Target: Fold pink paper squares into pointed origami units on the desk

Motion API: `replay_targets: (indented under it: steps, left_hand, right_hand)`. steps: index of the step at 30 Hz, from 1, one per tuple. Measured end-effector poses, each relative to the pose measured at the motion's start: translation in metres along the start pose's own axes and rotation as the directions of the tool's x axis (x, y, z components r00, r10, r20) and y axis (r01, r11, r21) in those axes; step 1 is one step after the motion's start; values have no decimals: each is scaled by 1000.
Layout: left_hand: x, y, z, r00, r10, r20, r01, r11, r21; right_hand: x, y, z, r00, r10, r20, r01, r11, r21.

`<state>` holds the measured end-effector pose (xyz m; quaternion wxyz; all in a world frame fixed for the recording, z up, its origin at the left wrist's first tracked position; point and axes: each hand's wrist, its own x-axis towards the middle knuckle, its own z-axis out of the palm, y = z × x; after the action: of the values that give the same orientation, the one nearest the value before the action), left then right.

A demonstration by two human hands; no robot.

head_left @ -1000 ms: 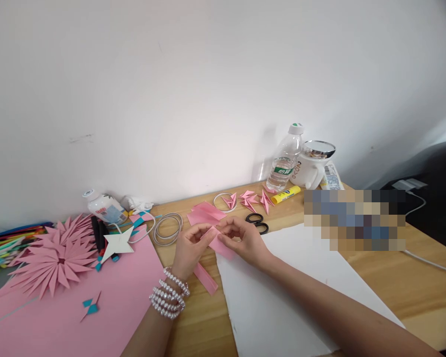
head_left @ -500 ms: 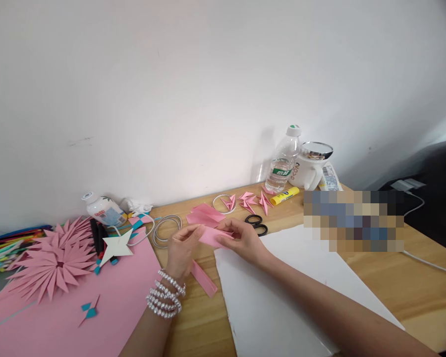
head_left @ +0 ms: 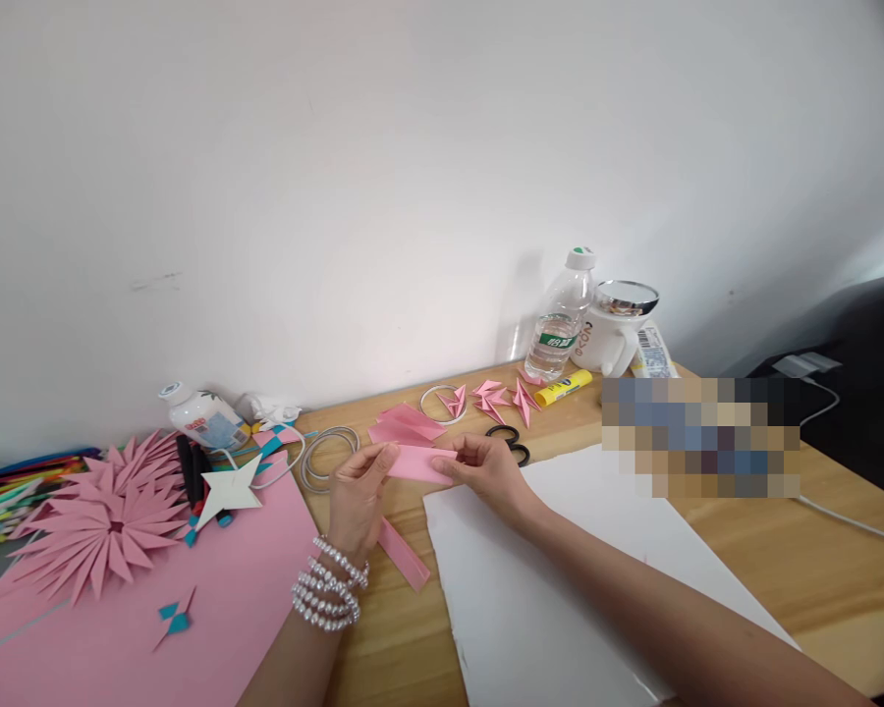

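Observation:
A small strip of pink paper (head_left: 421, 465) is stretched between my two hands above the wooden table. My left hand (head_left: 360, 486) pinches its left end, thumb on top; a pearl bracelet circles that wrist. The right end is gripped by my right hand (head_left: 490, 473) between thumb and fingers. Just behind lie loose pink paper pieces (head_left: 407, 425). Below my left hand rests a folded pink strip (head_left: 404, 555). Black-handled scissors (head_left: 512, 440) lie beyond my right hand, partly hidden by it. Several folded pink paper pieces (head_left: 490, 401) sit near the wall.
A white board (head_left: 545, 579) lies under my right forearm. Left, a pink sheet (head_left: 228, 609) carries spiky paper flowers (head_left: 114, 525) and a pale paper star (head_left: 230, 489). Wire rings (head_left: 329, 460), a yellow glue stick (head_left: 564, 389), a water bottle (head_left: 560, 319) and a white mug (head_left: 604, 339) stand or lie behind.
The pink paper is now flatter and more level between my hands. My right hand's fingers have shifted to its right end; my left hand keeps its pinch.

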<state>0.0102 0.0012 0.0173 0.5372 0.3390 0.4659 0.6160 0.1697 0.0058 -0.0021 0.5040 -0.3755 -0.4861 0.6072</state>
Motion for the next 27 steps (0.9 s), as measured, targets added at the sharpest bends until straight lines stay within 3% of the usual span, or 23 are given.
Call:
replay_targets:
  steps: [12, 22, 27]
  left_hand:
    - [3, -6, -5, 999, 40, -12, -39, 999, 18]
    - [5, -12, -10, 984, 175, -42, -160, 958, 240]
    - [5, -10, -9, 985, 169, -42, -152, 953, 262]
  right_hand:
    - [-1, -1, 1, 999, 31, -43, -30, 999, 22]
    - [1, 2, -3, 999, 38, -26, -38, 999, -3]
    - [2, 2, -4, 999, 45, -24, -45, 999, -20]
